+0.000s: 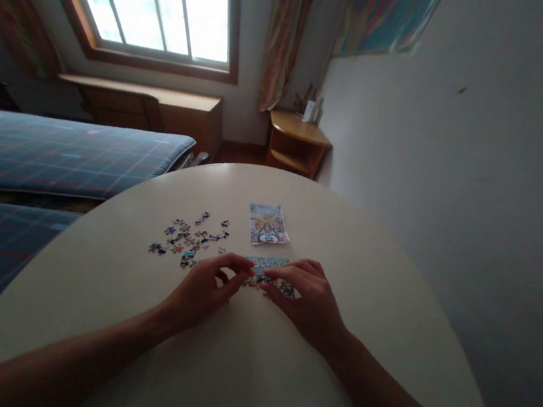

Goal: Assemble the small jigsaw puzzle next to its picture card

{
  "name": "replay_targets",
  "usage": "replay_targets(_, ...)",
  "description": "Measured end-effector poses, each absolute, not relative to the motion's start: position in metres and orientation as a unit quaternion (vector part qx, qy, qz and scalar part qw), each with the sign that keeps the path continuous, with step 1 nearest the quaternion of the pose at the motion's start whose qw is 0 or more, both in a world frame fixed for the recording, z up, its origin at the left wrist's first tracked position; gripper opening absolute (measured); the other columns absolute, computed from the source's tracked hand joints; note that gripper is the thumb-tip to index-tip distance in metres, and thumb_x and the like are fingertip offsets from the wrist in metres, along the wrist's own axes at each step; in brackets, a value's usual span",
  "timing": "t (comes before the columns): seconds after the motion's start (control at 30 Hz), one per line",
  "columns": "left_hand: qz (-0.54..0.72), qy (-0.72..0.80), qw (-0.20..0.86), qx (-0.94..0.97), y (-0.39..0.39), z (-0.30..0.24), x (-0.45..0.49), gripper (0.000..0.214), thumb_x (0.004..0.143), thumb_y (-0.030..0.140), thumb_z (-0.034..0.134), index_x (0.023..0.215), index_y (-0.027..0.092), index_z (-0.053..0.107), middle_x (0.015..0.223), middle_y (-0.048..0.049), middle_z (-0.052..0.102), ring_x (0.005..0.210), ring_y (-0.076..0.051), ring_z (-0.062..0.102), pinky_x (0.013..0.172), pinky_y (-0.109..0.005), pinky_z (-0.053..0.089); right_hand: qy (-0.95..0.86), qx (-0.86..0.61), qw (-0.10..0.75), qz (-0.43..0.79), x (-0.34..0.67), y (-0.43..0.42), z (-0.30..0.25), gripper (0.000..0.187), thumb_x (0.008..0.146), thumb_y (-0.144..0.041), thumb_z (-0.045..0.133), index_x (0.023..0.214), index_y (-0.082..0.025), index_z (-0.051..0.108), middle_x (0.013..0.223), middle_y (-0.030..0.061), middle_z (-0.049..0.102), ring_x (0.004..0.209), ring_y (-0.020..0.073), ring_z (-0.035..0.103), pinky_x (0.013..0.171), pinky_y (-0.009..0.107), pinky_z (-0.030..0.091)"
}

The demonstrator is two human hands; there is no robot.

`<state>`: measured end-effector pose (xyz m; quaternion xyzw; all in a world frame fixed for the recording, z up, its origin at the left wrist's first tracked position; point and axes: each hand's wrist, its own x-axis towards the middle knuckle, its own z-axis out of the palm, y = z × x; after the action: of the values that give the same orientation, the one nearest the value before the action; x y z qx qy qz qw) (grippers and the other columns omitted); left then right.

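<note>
A partly assembled jigsaw puzzle (268, 263) lies flat on the table, its light-blue upper strip showing between my hands. At its left edge is my left hand (212, 283), with thumb and index fingertip pinched together; whatever they hold is too small to make out. My right hand (309, 296) reaches over the puzzle's right side and hides part of it. Its thumb and index finger are apart, with the tips close to the puzzle's surface. Loose jigsaw pieces (188, 239) are scattered left of the puzzle, beyond my left hand.
A creased picture sheet (268, 225) lies just behind the puzzle on the round white table (348, 234). Beds with blue plaid covers (71, 155) stand to the left. The wall (480, 192) runs along the right, and a wooden corner cabinet (299, 130) is beyond the table.
</note>
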<state>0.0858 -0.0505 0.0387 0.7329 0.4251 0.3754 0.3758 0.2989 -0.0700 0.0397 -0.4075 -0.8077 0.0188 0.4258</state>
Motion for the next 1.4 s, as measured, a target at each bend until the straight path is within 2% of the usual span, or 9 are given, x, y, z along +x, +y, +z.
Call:
replay_targets(0.2, 0.363, 0.387, 0.299, 0.793, -0.051, 0.035, 0.082, 0.02, 0.084, 0.023, 0.068, 0.104, 0.024, 0.068, 0.095, -0.0015, 0.074, 0.083, -0.016, 0.067, 0.069, -0.025, 0.052, -0.806, -0.416, 0.419, 0.048, 0.299, -0.071, 0.04, 0.022, 0.085, -0.031, 0.074, 0.106, -0.024, 0.069, 0.088, 0.0017, 0.078, 0.082, 0.0192, 0.069, 0.085, 0.036, 0.045)
replay_targets(0.3, 0.35, 0.38, 0.281, 0.809, -0.05, 0.034, 0.081, 0.011, 0.088, 0.024, 0.065, 0.098, 0.023, 0.07, 0.093, -0.0026, 0.073, 0.082, -0.016, 0.066, 0.069, -0.026, 0.051, -0.805, -0.42, 0.414, 0.067, 0.297, -0.072, 0.04, 0.023, 0.085, -0.033, 0.074, 0.107, -0.026, 0.069, 0.086, 0.001, 0.078, 0.082, 0.0195, 0.069, 0.086, 0.038, 0.045)
replay_targets(0.43, 0.344, 0.376, 0.244, 0.825, -0.049, 0.032, 0.077, 0.009, 0.09, 0.024, 0.064, 0.098, 0.023, 0.07, 0.094, -0.0029, 0.072, 0.09, -0.018, 0.065, 0.08, -0.03, 0.051, -0.807, -0.418, 0.41, 0.071, 0.294, -0.071, 0.038, 0.019, 0.085, -0.031, 0.074, 0.103, -0.026, 0.07, 0.088, 0.0015, 0.078, 0.082, 0.0192, 0.069, 0.087, 0.037, 0.046)
replay_targets(0.7, 0.294, 0.404, 0.172, 0.849, -0.042, 0.019, 0.064, 0.011, 0.086, 0.021, 0.068, 0.096, 0.025, 0.072, 0.102, -0.0018, 0.072, 0.102, -0.022, 0.061, 0.094, -0.038, 0.047, -0.827, -0.453, 0.319, 0.098, 0.295, -0.069, 0.035, 0.028, 0.078, -0.018, 0.077, 0.104, -0.023, 0.068, 0.097, 0.0041, 0.076, 0.096, 0.0231, 0.067, 0.09, 0.039, 0.048)
replay_targets(1.0, 0.28, 0.396, 0.161, 0.86, -0.045, 0.017, 0.068, 0.009, 0.085, 0.025, 0.071, 0.092, 0.026, 0.075, 0.102, -0.0026, 0.072, 0.102, -0.023, 0.06, 0.094, -0.041, 0.048, -0.84, -0.457, 0.269, 0.117, 0.296, -0.07, 0.038, 0.026, 0.078, -0.02, 0.076, 0.103, -0.023, 0.067, 0.101, 0.0052, 0.074, 0.101, 0.0258, 0.065, 0.093, 0.045, 0.047)
replay_targets(1.4, 0.274, 0.392, 0.157, 0.864, -0.047, 0.023, 0.072, 0.009, 0.085, 0.025, 0.069, 0.092, 0.027, 0.074, 0.099, -0.0031, 0.073, 0.099, -0.022, 0.062, 0.093, -0.039, 0.048, -0.852, -0.443, 0.256, 0.111, 0.298, -0.07, 0.035, 0.02, 0.082, -0.023, 0.074, 0.101, -0.024, 0.068, 0.106, 0.0041, 0.073, 0.104, 0.0229, 0.063, 0.095, 0.043, 0.047)
